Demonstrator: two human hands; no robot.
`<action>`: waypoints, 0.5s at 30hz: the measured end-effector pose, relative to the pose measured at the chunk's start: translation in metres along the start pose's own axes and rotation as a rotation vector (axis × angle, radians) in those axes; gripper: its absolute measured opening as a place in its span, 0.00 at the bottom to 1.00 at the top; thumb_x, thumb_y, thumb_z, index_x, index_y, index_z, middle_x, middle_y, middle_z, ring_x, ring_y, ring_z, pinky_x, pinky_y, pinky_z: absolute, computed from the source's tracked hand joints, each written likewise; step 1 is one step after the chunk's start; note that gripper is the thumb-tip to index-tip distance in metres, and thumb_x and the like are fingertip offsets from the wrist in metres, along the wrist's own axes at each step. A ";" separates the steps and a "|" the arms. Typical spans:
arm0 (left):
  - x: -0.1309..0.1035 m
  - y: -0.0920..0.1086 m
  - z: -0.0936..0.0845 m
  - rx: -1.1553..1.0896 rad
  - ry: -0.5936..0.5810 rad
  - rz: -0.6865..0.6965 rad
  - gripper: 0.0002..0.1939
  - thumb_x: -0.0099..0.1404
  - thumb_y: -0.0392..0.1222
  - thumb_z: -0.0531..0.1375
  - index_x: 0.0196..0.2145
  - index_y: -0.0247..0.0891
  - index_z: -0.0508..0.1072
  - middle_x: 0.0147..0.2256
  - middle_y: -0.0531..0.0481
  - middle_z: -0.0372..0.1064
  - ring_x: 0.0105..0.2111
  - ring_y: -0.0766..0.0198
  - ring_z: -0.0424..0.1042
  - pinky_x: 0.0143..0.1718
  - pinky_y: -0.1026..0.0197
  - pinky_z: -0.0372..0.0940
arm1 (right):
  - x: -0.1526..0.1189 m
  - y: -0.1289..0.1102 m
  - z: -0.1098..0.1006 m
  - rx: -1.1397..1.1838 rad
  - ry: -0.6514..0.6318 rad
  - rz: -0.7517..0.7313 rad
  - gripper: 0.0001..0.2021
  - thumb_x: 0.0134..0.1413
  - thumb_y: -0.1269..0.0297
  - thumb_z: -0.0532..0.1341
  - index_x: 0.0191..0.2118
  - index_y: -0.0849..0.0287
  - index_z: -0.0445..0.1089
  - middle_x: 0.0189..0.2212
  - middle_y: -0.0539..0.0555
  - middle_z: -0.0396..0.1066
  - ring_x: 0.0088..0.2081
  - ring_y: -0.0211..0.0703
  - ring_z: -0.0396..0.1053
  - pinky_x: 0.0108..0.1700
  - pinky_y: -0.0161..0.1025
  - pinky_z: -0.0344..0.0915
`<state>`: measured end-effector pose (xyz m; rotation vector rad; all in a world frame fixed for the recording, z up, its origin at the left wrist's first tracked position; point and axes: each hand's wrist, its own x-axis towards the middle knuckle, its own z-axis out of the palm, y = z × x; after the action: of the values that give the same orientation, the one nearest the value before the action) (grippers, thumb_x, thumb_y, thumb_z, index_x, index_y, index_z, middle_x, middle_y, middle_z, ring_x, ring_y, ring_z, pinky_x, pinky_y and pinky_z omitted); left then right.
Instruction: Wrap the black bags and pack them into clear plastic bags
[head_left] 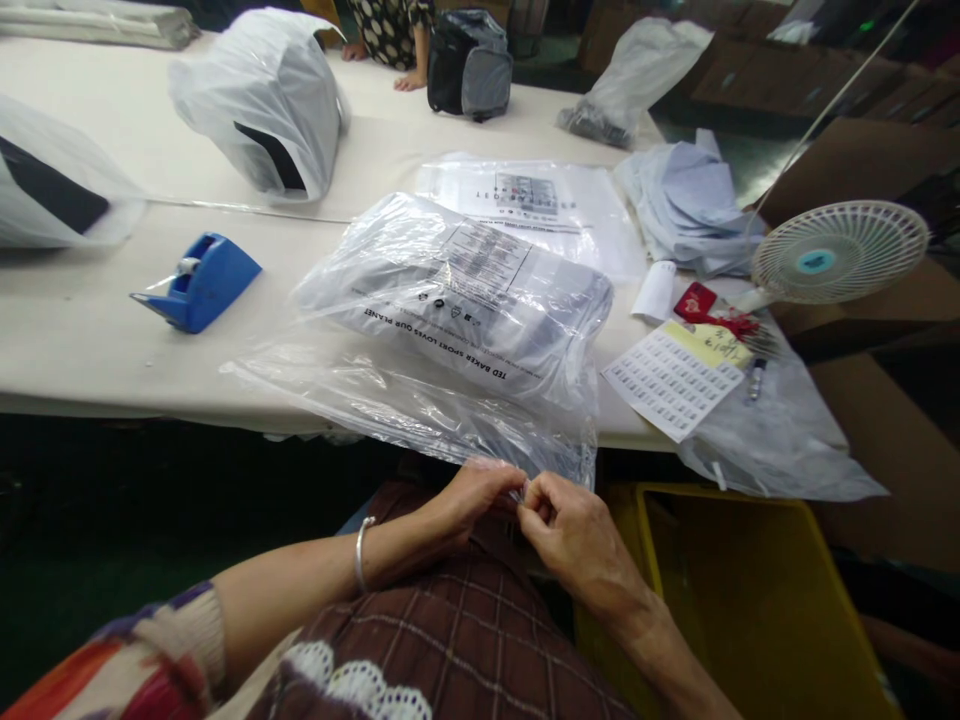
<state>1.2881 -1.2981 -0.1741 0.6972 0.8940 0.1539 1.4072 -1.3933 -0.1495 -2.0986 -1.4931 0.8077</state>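
Observation:
A clear printed plastic bag [420, 400] with a bulky pale item inside lies at the table's front edge, its open end hanging over toward me. My left hand [480, 495] pinches the edge of that bag. Right beside it, my right hand [562, 520] has thumb and fingers closed on the same edge, and the two sets of fingertips nearly meet. Behind the filled bag lies a flat printed plastic bag [600, 215]. To the left stands a blue tape dispenser [214, 285].
A white fan [840, 250], a label sheet [671, 385] and a pile of bags [682, 200] are on the right. Below them stands a yellow bin [750, 600]. Wrapped bundles [259, 100] sit at the left. Across the table, a person's hands [409, 80] rest near a backpack [472, 65].

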 end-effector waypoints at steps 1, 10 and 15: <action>0.002 0.000 0.001 0.012 0.021 0.020 0.10 0.44 0.41 0.62 0.17 0.35 0.64 0.19 0.57 0.58 0.21 0.71 0.58 0.25 0.67 0.57 | -0.002 -0.001 0.002 -0.003 -0.009 0.010 0.07 0.53 0.72 0.57 0.26 0.57 0.61 0.23 0.46 0.64 0.27 0.37 0.62 0.33 0.37 0.54; 0.004 0.000 -0.011 -0.033 -0.001 -0.038 0.16 0.46 0.48 0.64 0.27 0.31 0.76 0.29 0.47 0.72 0.29 0.64 0.71 0.33 0.63 0.68 | -0.026 -0.001 0.001 0.099 0.112 0.039 0.07 0.56 0.70 0.61 0.28 0.56 0.64 0.25 0.45 0.65 0.26 0.36 0.63 0.32 0.35 0.57; -0.001 -0.001 -0.007 -0.038 -0.028 -0.057 0.16 0.45 0.48 0.65 0.27 0.32 0.74 0.26 0.49 0.70 0.26 0.67 0.69 0.30 0.65 0.66 | -0.019 0.002 -0.002 0.081 0.170 -0.056 0.04 0.57 0.70 0.64 0.38 0.55 0.69 0.35 0.49 0.68 0.36 0.40 0.67 0.41 0.36 0.61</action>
<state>1.2818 -1.2957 -0.1774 0.6369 0.8813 0.1103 1.4054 -1.4116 -0.1451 -2.0031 -1.3993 0.6403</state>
